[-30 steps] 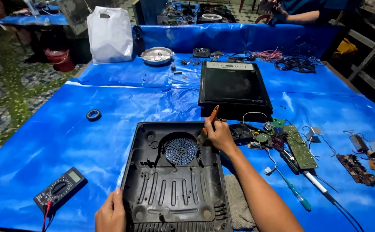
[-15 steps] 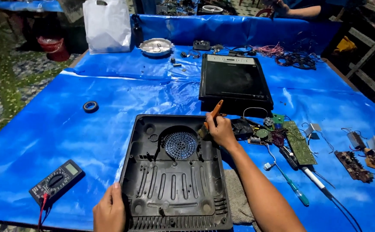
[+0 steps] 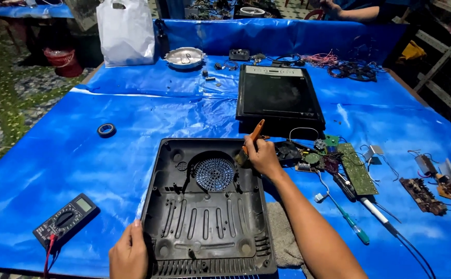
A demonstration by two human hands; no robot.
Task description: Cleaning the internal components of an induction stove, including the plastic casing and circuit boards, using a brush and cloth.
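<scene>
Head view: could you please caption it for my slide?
Right hand brushes black cooker base shell; left hand steadies it.

A white plastic carrier bag stood upright at the far left of the table, its handles up, just left of a round metal dish. A dark multimeter lay near the front left corner, and its small rectangular screen was pale grey-green, set at the meter's far end above a round dial. The black glass cooktop panel lay flat at the middle of the table; a lighter strip ran along its far edge, possibly a control display or label, though it was too small to tell.
</scene>
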